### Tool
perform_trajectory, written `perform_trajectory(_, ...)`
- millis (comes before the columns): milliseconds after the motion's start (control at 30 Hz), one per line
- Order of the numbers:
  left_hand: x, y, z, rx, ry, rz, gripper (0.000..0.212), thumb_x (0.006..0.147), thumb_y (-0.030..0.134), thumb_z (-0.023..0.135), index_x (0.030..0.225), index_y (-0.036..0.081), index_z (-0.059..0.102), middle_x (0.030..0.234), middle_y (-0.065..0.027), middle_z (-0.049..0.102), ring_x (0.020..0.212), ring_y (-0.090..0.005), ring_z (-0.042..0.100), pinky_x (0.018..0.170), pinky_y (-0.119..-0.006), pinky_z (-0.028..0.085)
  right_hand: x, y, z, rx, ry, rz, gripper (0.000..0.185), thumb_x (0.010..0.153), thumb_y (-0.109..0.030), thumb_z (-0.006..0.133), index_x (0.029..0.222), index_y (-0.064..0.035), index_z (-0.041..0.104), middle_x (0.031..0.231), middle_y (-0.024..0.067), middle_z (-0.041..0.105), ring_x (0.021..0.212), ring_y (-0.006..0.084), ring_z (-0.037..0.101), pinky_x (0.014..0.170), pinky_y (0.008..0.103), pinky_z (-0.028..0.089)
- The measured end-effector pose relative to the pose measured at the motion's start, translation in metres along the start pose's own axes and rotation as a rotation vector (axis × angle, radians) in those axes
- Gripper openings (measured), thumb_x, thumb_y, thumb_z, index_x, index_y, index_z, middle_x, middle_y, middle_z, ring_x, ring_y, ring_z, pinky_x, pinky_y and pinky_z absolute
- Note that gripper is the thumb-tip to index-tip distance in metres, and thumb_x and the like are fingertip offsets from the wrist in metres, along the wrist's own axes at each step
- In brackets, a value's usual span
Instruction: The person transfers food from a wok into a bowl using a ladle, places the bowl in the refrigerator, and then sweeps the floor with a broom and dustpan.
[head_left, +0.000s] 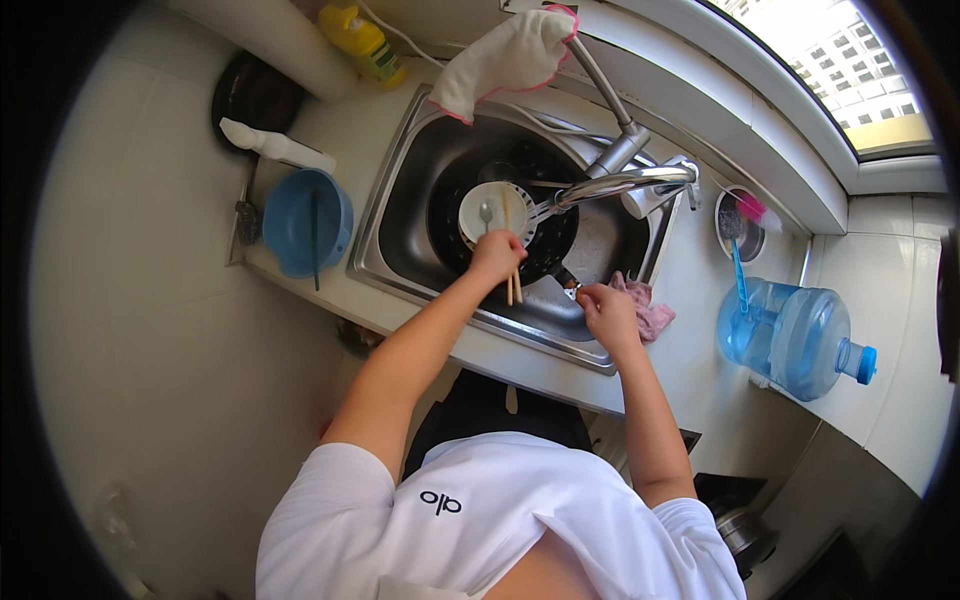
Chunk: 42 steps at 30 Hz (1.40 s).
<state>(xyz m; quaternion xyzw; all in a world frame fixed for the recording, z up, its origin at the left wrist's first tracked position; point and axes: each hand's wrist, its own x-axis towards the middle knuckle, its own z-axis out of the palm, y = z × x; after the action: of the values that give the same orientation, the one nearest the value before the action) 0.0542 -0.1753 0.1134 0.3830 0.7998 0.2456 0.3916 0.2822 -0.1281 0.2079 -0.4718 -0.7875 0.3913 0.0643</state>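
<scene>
A black frying pan (448, 225) rests in the stainless-steel sink (409, 169). Inside the pan is a white bowl (477, 202) on a patterned plate (531, 234), with a metal spoon (487, 213) in the bowl. My left hand (498, 259) curls its fingers around wooden chopsticks (514, 289) over the near rim of the bowl. The spoon's lower end is hidden by that hand. At the lower right of the pan, my right hand (609, 313) pinches the end of the pan's handle (564, 278). A pink cloth (654, 309) lies beside it on the sink rim.
The chrome faucet (626, 182) reaches over the pan, and a white cloth (506, 64) hangs above the sink. A blue basin (289, 225) stands left, near a yellow bottle (364, 46). On the right lie a large water jug (799, 341) and a cup with a scrub brush (731, 225).
</scene>
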Motion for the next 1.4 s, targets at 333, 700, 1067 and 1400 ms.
perform_trajectory(333, -0.004, -0.035, 0.057, -0.217, -0.211, -0.069, 0.019, 0.074, 0.009, 0.069, 0.092, 0.005, 0.068, 0.082, -0.0076, 0.064, 0.073, -0.0149, 0.060, 0.066, -0.028, 0.048, 0.036, 0.013, -0.056, 0.001, 0.441, 0.017, 0.014, 0.079, -0.011, 0.060, 0.089, -0.0030, 0.066, 0.080, 0.0167, 0.065, 0.072, 0.0319, 0.064, 0.066, 0.0380, 0.050)
perform_trajectory(700, -0.055, 0.003, -0.025, -0.665, -0.104, -0.325, 0.026, 0.085, 0.009, 0.057, 0.110, 0.004, 0.061, 0.100, -0.0041, 0.063, 0.086, -0.0124, 0.057, 0.072, -0.025, 0.046, 0.105, 0.017, -0.124, -0.345, 0.616, 0.169, 0.031, 0.076, -0.021, 0.064, 0.106, -0.0127, 0.060, 0.087, 0.0194, 0.065, 0.082, 0.0399, 0.062, 0.072, 0.0470, 0.048)
perform_trajectory(1067, -0.103, -0.020, -0.064, -0.884, 0.083, -0.509, 0.028, 0.079, 0.007, 0.058, 0.107, 0.009, 0.061, 0.097, -0.0014, 0.063, 0.082, -0.0101, 0.056, 0.067, -0.026, 0.045, 0.122, 0.067, -0.155, -0.474, 0.541, -0.071, 0.024, 0.086, -0.023, 0.048, 0.102, -0.0175, 0.065, 0.085, 0.0185, 0.064, 0.081, 0.0375, 0.061, 0.069, 0.0480, 0.048)
perform_trajectory(1400, -0.087, -0.027, -0.083, -0.942, -0.033, -0.578, 0.028, 0.088, 0.013, 0.055, 0.115, 0.009, 0.056, 0.108, -0.0042, 0.062, 0.095, -0.0153, 0.058, 0.078, -0.033, 0.046, -0.042, 0.088, -0.034, -0.409, 0.271, 0.053, 0.020, 0.073, -0.011, 0.063, 0.093, -0.0089, 0.062, 0.088, 0.0137, 0.058, 0.089, 0.0326, 0.054, 0.075, 0.0420, 0.047)
